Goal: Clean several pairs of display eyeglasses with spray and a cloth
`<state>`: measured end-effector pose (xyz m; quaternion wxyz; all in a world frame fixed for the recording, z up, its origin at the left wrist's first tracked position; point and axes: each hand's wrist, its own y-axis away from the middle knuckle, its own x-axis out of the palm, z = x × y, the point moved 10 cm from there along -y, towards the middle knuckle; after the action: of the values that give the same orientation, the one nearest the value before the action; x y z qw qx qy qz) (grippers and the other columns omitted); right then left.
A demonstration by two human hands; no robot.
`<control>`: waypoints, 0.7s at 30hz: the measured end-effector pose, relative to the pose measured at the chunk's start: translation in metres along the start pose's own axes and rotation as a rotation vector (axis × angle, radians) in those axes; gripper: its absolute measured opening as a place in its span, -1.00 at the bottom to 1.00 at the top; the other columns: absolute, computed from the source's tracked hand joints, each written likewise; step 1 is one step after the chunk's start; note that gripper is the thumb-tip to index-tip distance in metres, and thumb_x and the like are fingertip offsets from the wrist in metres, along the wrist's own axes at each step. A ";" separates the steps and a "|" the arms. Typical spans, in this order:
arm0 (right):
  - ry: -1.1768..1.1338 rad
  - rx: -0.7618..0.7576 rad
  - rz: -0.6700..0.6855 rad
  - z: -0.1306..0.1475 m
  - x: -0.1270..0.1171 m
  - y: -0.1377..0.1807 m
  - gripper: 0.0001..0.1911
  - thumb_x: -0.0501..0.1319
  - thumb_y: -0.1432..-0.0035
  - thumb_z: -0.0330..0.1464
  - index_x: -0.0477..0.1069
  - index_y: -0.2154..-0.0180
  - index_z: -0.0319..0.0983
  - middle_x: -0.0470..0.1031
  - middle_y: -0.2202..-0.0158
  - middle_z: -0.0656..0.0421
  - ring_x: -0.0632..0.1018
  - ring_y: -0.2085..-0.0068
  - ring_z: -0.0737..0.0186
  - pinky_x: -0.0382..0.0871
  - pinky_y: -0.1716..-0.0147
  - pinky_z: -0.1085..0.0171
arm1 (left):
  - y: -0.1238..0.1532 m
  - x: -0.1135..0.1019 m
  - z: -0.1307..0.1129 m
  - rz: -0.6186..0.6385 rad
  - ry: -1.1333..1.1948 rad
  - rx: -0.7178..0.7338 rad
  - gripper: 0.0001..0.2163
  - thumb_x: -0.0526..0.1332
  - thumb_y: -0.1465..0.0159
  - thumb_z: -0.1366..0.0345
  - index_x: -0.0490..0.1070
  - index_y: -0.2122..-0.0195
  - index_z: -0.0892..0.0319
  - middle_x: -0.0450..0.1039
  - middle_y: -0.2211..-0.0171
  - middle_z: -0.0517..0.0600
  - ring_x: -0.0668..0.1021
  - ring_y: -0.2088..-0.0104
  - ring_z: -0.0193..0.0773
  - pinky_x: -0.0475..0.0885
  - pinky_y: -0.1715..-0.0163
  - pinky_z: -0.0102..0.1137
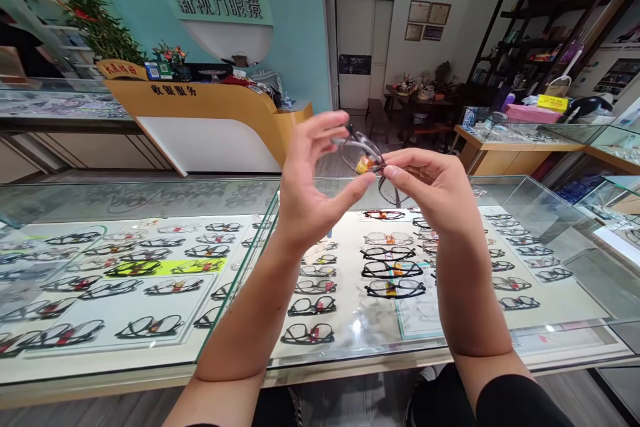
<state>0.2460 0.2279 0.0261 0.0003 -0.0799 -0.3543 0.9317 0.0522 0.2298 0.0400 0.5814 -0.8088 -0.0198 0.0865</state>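
Note:
Above the glass counter, a pair of eyeglasses (361,147) is held up at a tilt, with an orange-and-yellow sticker on one lens. My right hand (433,187) pinches the frame near its middle between thumb and fingers. At the other side of the glasses is my left hand (313,183), its thumb and fingers spread apart. Its blurred fingertips are close to the outer end of the frame, and its thumb tip is by the lower rim; whether they touch it I cannot tell.
Under the glass of the display counter (350,357) lie rows of eyeglasses (394,270), many with stickers. Another glass-topped section (150,340) on the left holds more frames. Beyond stand a yellow-and-white cashier desk (210,107), a wooden-fronted showcase (500,153) and a dark shelf (525,27).

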 end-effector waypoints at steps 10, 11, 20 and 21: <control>0.434 -0.276 -0.244 0.034 0.004 0.015 -0.85 0.37 -0.45 -0.23 0.70 0.19 -0.09 0.79 0.03 0.07 0.75 -0.02 0.01 0.67 -0.12 -0.01 | 0.015 0.018 -0.006 -0.008 -0.045 -0.228 -0.74 0.42 -0.49 0.05 0.73 0.27 0.09 0.46 0.51 -0.11 0.33 0.51 -0.36 0.26 0.47 -0.33; 0.484 -0.296 -0.254 0.036 0.006 0.016 -0.85 0.35 -0.46 -0.24 0.70 0.17 -0.08 0.78 0.01 0.06 0.75 -0.04 0.00 0.67 -0.12 -0.02 | 0.016 0.022 0.001 0.002 -0.006 -0.291 -0.70 0.43 -0.47 -0.01 0.73 0.28 0.09 0.48 0.51 -0.10 0.34 0.51 -0.36 0.24 0.48 -0.34; 0.680 -0.255 -0.123 0.030 0.023 0.017 -0.77 0.26 -0.50 -0.32 0.71 -0.01 -0.10 0.71 -0.18 0.01 0.71 -0.16 -0.04 0.64 -0.17 -0.01 | 0.024 0.028 0.052 -0.063 0.158 -0.499 -0.57 0.56 -0.25 -0.21 0.70 0.27 0.08 0.47 0.47 -0.07 0.46 0.42 -0.29 0.32 0.44 -0.35; 0.677 -0.247 -0.106 0.030 0.021 0.016 -0.78 0.26 -0.50 -0.31 0.71 0.01 -0.10 0.71 -0.17 0.01 0.71 -0.16 -0.04 0.63 -0.18 -0.02 | 0.025 0.030 0.057 -0.059 0.162 -0.503 -0.59 0.56 -0.26 -0.20 0.70 0.27 0.07 0.44 0.49 -0.08 0.43 0.44 -0.30 0.30 0.45 -0.35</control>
<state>0.2213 0.1969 0.0347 0.1563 -0.3647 -0.4476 0.8014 0.0707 0.2788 -0.0043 0.3639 -0.9313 -0.0176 -0.0031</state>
